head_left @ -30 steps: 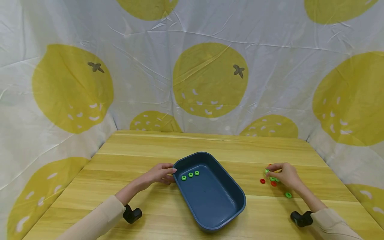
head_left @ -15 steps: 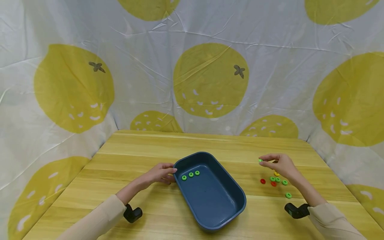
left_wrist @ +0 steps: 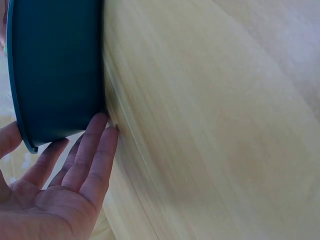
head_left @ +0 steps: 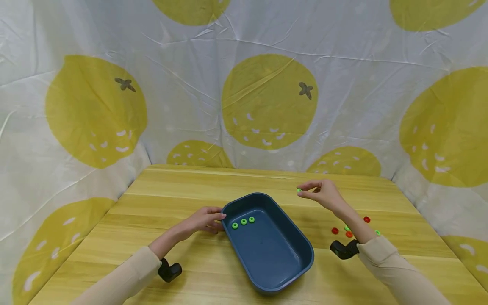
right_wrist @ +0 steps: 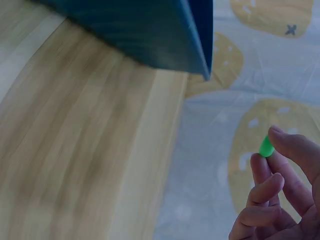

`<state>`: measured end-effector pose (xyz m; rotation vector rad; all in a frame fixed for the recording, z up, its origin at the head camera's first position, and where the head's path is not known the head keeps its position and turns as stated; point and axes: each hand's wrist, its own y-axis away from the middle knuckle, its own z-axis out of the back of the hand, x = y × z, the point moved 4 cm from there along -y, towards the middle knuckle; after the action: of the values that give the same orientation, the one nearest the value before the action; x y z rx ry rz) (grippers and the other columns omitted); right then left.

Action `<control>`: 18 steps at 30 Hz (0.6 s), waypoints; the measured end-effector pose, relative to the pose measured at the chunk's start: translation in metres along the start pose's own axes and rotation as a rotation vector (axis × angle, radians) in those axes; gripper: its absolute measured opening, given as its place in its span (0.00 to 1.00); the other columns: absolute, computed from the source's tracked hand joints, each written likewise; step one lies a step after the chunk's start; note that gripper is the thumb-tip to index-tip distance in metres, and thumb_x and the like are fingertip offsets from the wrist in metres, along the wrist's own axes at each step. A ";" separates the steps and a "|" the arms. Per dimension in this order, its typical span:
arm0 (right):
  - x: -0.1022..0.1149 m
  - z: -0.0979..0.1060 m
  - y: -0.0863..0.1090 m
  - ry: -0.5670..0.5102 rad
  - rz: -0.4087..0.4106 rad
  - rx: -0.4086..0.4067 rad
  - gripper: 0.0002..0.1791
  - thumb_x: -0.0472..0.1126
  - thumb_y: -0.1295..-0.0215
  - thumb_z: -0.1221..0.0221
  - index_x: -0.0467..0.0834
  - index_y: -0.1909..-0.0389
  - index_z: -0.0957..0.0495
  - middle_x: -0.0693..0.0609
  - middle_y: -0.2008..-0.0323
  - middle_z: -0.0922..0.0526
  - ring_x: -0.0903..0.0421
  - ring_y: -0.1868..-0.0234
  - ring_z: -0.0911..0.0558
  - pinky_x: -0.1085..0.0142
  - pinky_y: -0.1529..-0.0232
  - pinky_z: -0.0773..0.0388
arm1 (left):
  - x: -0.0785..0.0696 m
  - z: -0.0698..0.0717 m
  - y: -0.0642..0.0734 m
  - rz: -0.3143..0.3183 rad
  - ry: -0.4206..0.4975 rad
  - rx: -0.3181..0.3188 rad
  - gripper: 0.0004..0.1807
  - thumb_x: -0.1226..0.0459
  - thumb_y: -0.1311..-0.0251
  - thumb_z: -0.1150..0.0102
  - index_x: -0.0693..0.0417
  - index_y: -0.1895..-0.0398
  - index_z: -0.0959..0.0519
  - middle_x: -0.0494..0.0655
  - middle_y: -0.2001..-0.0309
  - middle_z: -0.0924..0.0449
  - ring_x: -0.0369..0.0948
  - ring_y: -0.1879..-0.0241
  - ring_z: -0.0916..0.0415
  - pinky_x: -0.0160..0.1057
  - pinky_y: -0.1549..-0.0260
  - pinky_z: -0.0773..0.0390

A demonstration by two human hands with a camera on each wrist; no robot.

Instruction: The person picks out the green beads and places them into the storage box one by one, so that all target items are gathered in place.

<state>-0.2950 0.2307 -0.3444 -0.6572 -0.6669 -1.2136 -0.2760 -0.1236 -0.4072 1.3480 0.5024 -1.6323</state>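
My left hand [head_left: 206, 220] grips the far-left corner of a dark blue plastic tray [head_left: 263, 254]. In the left wrist view its thumb is at the rim and the fingers lie along the outer wall. Three green rings [head_left: 244, 222] lie in a row on the tray floor near that corner. Raised above the table, to the right of the tray's far end, my right hand [head_left: 324, 195] pinches a small green ring [right_wrist: 266, 147] between thumb and fingertips.
On the wooden table [head_left: 183, 182], right of the tray, lie loose rings, among them a red ring [head_left: 335, 231] and an orange-red ring [head_left: 348, 234]. The right forearm hides part of this group. A lemon-print cloth [head_left: 183, 97] hangs behind and at both sides.
My right hand has lifted a green ring from the loose group and carried it up and left toward the tray. The left hand and the tray have stayed in place.
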 end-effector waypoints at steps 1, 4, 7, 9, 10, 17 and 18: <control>0.004 -0.004 -0.003 -0.006 0.010 0.005 0.21 0.48 0.43 0.36 0.41 0.52 0.19 0.41 0.54 0.17 0.56 0.70 0.20 0.66 0.72 0.27 | 0.000 0.000 0.000 0.001 0.000 0.000 0.28 0.56 0.32 0.53 0.69 0.39 0.35 0.64 0.47 0.22 0.54 0.51 0.20 0.50 0.52 0.21; 0.019 -0.017 -0.012 -0.022 0.043 0.021 0.19 0.47 0.43 0.36 0.42 0.53 0.18 0.42 0.55 0.16 0.56 0.71 0.20 0.66 0.72 0.27 | 0.000 0.000 -0.001 0.000 0.002 0.001 0.27 0.56 0.32 0.53 0.69 0.39 0.34 0.64 0.48 0.22 0.54 0.52 0.20 0.49 0.52 0.20; 0.033 -0.030 -0.019 -0.035 0.080 0.036 0.16 0.47 0.43 0.35 0.44 0.55 0.17 0.44 0.57 0.16 0.56 0.71 0.21 0.65 0.72 0.26 | 0.001 0.001 -0.001 -0.002 0.005 0.002 0.27 0.56 0.32 0.53 0.68 0.40 0.33 0.64 0.48 0.22 0.54 0.51 0.20 0.49 0.52 0.20; 0.042 -0.040 -0.024 -0.040 0.114 0.045 0.15 0.46 0.43 0.35 0.44 0.56 0.17 0.45 0.59 0.16 0.55 0.71 0.21 0.64 0.72 0.26 | 0.001 0.001 -0.001 -0.006 0.006 0.004 0.27 0.56 0.32 0.53 0.69 0.40 0.33 0.64 0.47 0.22 0.54 0.51 0.20 0.49 0.52 0.20; 0.046 -0.045 -0.026 -0.038 0.129 0.048 0.15 0.45 0.43 0.35 0.44 0.57 0.16 0.45 0.60 0.16 0.54 0.72 0.21 0.64 0.72 0.25 | 0.001 0.001 -0.001 -0.006 0.007 0.003 0.27 0.55 0.32 0.53 0.69 0.40 0.34 0.64 0.47 0.22 0.54 0.51 0.20 0.49 0.52 0.20; 0.067 -0.082 -0.036 0.054 0.286 0.050 0.11 0.40 0.46 0.34 0.39 0.62 0.15 0.45 0.66 0.14 0.51 0.69 0.18 0.71 0.71 0.24 | 0.001 0.001 -0.001 -0.004 0.007 0.002 0.27 0.55 0.32 0.53 0.69 0.40 0.33 0.64 0.48 0.22 0.54 0.51 0.20 0.50 0.52 0.20; 0.069 -0.087 -0.037 0.066 0.307 0.060 0.11 0.39 0.46 0.34 0.38 0.63 0.15 0.45 0.67 0.14 0.51 0.68 0.18 0.72 0.71 0.24 | 0.001 0.001 -0.001 -0.003 0.009 0.001 0.27 0.55 0.33 0.52 0.69 0.40 0.33 0.64 0.48 0.22 0.54 0.51 0.20 0.50 0.52 0.20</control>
<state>-0.3063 0.1142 -0.3439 -0.6407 -0.5231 -0.9240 -0.2770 -0.1241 -0.4081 1.3560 0.5092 -1.6293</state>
